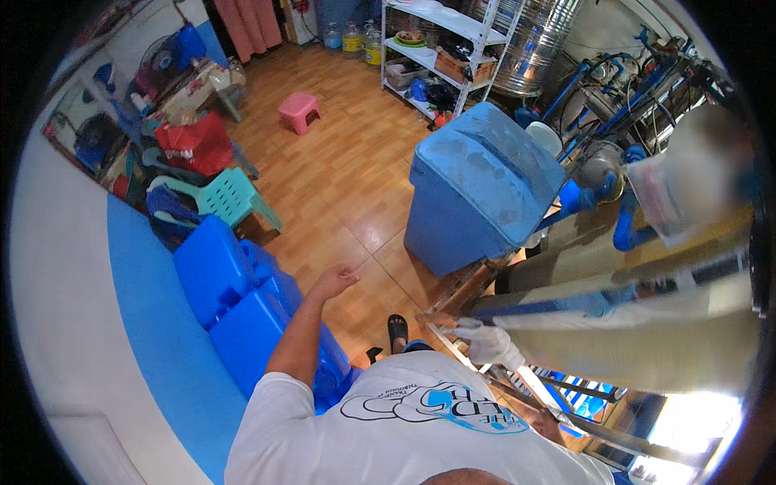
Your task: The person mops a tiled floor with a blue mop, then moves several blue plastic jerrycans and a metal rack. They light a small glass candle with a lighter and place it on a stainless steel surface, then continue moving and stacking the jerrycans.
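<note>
My left hand (pixel 335 281) hangs over the tiled floor, fingers loosely bent and slightly apart, with nothing visible in it. Blue plastic water containers (pixel 242 323) stand beside that forearm, along the left wall. On my right, a white glove (pixel 491 343) is at a wooden rail (pixel 439 318); whether my hand is inside it is unclear. A patch of skin beside the right of my shirt may be part of my right arm, mostly hidden. Ahead on the right stands a big blue lidded bin (pixel 477 186).
A green plastic chair (pixel 226 196) and a red bag (pixel 198 144) are at the left. A pink stool (pixel 300 111) stands farther ahead. White shelves (pixel 453 32) rise at the back. Large tanks (pixel 598 339) and blue pipes (pixel 626 222) line the right side.
</note>
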Motion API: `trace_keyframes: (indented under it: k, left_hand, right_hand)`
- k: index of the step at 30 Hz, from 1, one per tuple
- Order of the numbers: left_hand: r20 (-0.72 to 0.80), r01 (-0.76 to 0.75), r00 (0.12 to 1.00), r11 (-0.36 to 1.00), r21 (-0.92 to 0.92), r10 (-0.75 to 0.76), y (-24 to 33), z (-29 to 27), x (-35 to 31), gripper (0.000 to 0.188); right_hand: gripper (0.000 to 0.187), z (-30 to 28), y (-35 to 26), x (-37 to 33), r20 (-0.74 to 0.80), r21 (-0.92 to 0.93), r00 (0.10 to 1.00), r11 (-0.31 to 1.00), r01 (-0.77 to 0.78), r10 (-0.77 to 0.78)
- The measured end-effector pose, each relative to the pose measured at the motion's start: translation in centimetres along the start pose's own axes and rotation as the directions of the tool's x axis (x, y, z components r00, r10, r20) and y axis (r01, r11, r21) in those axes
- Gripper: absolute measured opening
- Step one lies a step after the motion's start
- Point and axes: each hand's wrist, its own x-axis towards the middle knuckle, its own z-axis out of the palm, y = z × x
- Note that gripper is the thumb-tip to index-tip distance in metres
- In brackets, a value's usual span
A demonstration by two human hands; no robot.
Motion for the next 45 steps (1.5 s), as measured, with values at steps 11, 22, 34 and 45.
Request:
trace_keyframes:
  k: [11,22,34,45]
  left_hand:
    - [0.511,-0.184,0.811,0.707,0.683,-0.283,-15.2,-11.1,-1.3,0.054]
    - [0.261,0.067,0.92,0.775,0.628,-0.291,-19.7,-35.8,19.5,0.057]
    - [-0.065,0.11,0.993,0.985,0.131,-0.102,-7.1,-55.1,53.2,0.039]
    - [0.133,0.441,0.83,0.783,0.438,-0.542,-16.8,-59.9,48.2,0.038]
  right_hand:
    - [0.042,24.2,-22.8,6.4,0.352,-0.448,0.924,0.84,0.306,-0.148]
    - [0.038,39.9,-47.8,4.5,0.242,-0.35,0.946,0.89,0.292,-0.215]
    - [0.034,54.2,-71.6,11.8,0.444,-0.596,0.873,0.662,0.454,-0.199]
    - [0.036,66.5,-118.1,16.9,0.42,-0.642,0.566,0.209,0.738,-0.71]
